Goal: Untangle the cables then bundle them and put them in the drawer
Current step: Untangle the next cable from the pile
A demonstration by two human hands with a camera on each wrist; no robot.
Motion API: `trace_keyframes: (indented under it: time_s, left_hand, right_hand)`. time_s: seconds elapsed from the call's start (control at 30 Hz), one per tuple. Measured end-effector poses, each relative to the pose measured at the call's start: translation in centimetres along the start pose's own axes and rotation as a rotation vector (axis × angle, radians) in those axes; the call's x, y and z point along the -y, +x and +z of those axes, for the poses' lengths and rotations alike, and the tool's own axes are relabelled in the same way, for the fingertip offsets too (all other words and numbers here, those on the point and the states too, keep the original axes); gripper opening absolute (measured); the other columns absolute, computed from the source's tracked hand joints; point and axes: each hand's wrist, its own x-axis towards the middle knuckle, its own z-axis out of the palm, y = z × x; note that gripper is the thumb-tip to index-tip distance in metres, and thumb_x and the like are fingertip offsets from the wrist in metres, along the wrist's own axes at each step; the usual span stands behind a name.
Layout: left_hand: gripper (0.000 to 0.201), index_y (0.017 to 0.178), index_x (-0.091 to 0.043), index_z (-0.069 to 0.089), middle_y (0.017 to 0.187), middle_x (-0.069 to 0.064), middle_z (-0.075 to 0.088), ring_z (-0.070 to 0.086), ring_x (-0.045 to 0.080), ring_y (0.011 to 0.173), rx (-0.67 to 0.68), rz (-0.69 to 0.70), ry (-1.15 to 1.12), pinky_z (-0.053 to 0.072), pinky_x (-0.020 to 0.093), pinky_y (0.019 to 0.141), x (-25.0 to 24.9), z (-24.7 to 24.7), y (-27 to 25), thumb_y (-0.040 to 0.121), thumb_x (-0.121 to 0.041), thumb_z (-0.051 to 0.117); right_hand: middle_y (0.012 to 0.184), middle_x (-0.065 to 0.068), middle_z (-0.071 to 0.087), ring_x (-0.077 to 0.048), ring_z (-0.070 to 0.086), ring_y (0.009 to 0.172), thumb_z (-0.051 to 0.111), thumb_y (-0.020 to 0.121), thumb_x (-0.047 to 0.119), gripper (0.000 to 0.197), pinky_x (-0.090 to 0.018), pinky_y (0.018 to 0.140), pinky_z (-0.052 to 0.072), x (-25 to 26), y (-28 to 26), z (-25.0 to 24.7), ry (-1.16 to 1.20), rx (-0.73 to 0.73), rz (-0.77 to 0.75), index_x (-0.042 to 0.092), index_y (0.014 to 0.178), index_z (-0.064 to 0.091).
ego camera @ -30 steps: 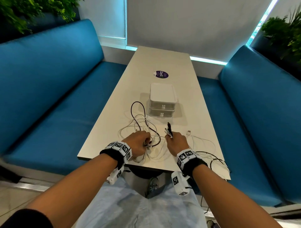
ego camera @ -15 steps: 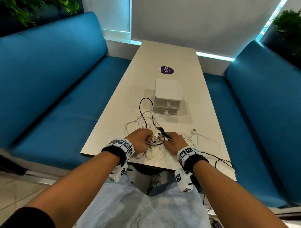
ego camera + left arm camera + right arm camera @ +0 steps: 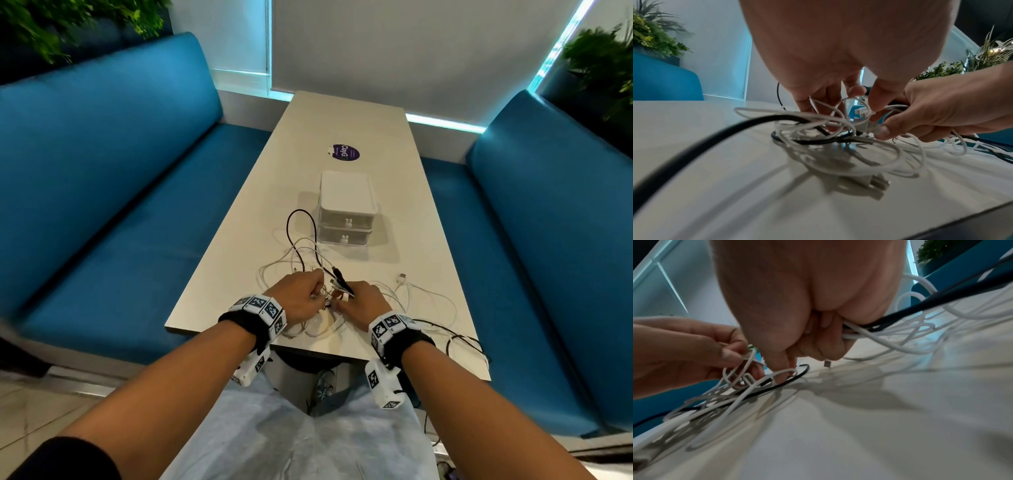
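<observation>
Head view: a knot of thin white cables (image 3: 310, 263) and a black cable (image 3: 297, 219) lies on the near half of the long pale desk (image 3: 346, 116), just in front of a small white two-drawer plastic box (image 3: 346, 209) whose drawers are both closed. The left hand (image 3: 301, 298) and right hand (image 3: 363, 306) meet over the knot, almost touching. In the left wrist view the left fingers (image 3: 807, 100) reach down into the white loops, thumb and forefinger pinching a strand. The right fingers (image 3: 830, 347) are curled round several white strands and the black one (a small plug tip pokes out below them). More white and black cable trails right to the desk's near right edge. Blue upholstered benches (image 3: 102, 192) flank the desk on both sides.
</observation>
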Motion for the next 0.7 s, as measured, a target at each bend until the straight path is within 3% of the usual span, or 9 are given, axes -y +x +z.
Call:
trace_keyframes:
  time_s: [0.1, 0.2, 0.3, 0.37, 0.43, 0.57, 0.7]
  left_hand:
    - [0.013, 0.091, -0.022, 0.045, 0.088, 0.000, 0.057, 0.053, 0.025, 0.080, -0.116, 0.045, 0.127, 0.042, 0.036, 0.068, -0.4, 0.3, 0.0, 0.092, -0.031, 0.054]
    - [0.019, 0.102, -0.019, 0.056, 0.114, 0.002, 0.052, 0.049, 0.023, 0.101, -0.284, 0.092, 0.234, 0.040, 0.036, 0.083, -0.6, 0.8, 0.5, 0.089, -0.033, 0.061]
    - [0.035, 0.123, -0.026, 0.057, 0.134, -0.005, 0.050, 0.042, 0.024, 0.119, -0.291, 0.112, 0.376, 0.033, 0.038, 0.094, -1.7, 1.3, 1.2, 0.090, -0.037, 0.059]
    - [0.038, 0.130, -0.031, 0.053, 0.133, -0.010, 0.056, 0.039, 0.021, 0.125, -0.250, 0.099, 0.392, 0.027, 0.040, 0.095, -2.5, 1.7, 1.5, 0.093, -0.039, 0.054]
    - [0.030, 0.123, -0.032, 0.058, 0.122, -0.011, 0.063, 0.041, 0.019, 0.123, -0.211, 0.068, 0.424, 0.025, 0.041, 0.092, -2.8, 2.1, 1.8, 0.095, -0.040, 0.050]
    - [0.024, 0.105, -0.032, 0.065, 0.109, -0.009, 0.064, 0.044, 0.022, 0.113, -0.159, -0.015, 0.536, 0.027, 0.043, 0.091, -2.4, 2.5, 2.2, 0.098, -0.035, 0.042]
    - [0.029, 0.105, -0.030, 0.066, 0.111, -0.007, 0.062, 0.043, 0.024, 0.114, -0.123, -0.060, 0.571, 0.024, 0.045, 0.092, -1.4, 2.3, 2.3, 0.101, -0.037, 0.038]
  right_hand:
    - [0.078, 0.000, 0.069, -0.023, 0.064, 0.079, 0.063, 0.081, 0.028, 0.010, -0.027, 0.064, 0.043, -0.3, 0.2, 0.5, -0.001, -0.010, 0.018, 0.026, 0.078, 0.072]
    - [0.086, -0.008, 0.071, -0.030, 0.064, 0.086, 0.059, 0.085, 0.030, 0.016, -0.035, 0.071, 0.051, -0.4, 0.2, 0.6, 0.002, -0.036, 0.010, 0.020, 0.092, 0.070]
    - [0.101, -0.011, 0.071, -0.031, 0.064, 0.094, 0.059, 0.091, 0.033, 0.026, -0.033, 0.073, 0.047, -0.6, 0.0, -0.1, 0.045, -0.090, 0.000, 0.014, 0.107, 0.066]
    - [0.108, -0.011, 0.071, -0.032, 0.064, 0.101, 0.058, 0.093, 0.033, 0.030, -0.033, 0.078, 0.048, -0.9, -0.2, -0.9, 0.086, -0.137, 0.004, 0.013, 0.115, 0.063]
    - [0.109, -0.011, 0.070, -0.032, 0.063, 0.103, 0.057, 0.095, 0.035, 0.031, -0.037, 0.084, 0.050, -1.2, -0.7, -1.8, 0.117, -0.169, -0.004, 0.014, 0.116, 0.061]
    - [0.105, -0.012, 0.070, -0.033, 0.062, 0.101, 0.052, 0.097, 0.036, 0.030, -0.038, 0.084, 0.049, -2.2, -1.1, -3.6, 0.150, -0.213, 0.043, 0.012, 0.112, 0.061]
    - [0.107, -0.012, 0.068, -0.033, 0.060, 0.104, 0.050, 0.099, 0.031, 0.026, -0.032, 0.080, 0.043, -4.1, -1.4, -5.5, 0.214, -0.282, 0.129, 0.010, 0.108, 0.063]
